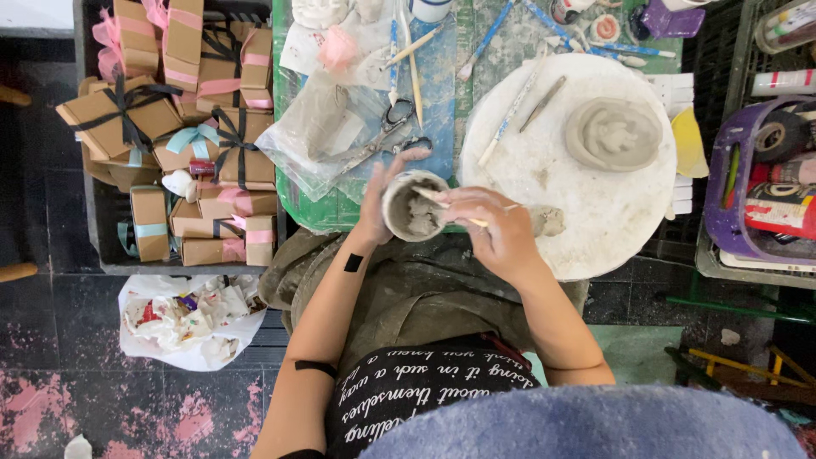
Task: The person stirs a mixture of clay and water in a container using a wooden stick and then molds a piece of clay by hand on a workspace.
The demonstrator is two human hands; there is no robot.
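Head view, left hand [376, 197] fingers cupping clay cup [414, 205], right hand [495, 229] fingers pinching wooden stick [455, 209] inside it

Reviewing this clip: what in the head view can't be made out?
- Working tip of the wooden tool: inside the clay cup, hidden by its wall.
- Right hand palm: faces away.
- Left hand fingers: behind the cup.
- Purple caddy: cut off by right edge.

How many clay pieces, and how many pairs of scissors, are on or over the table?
Clay cup, held by left hand, with right hand working a stick inside: 1
Flat swirled clay piece: 1
Small clay lump: 1
Scissors: 1
Total: 4
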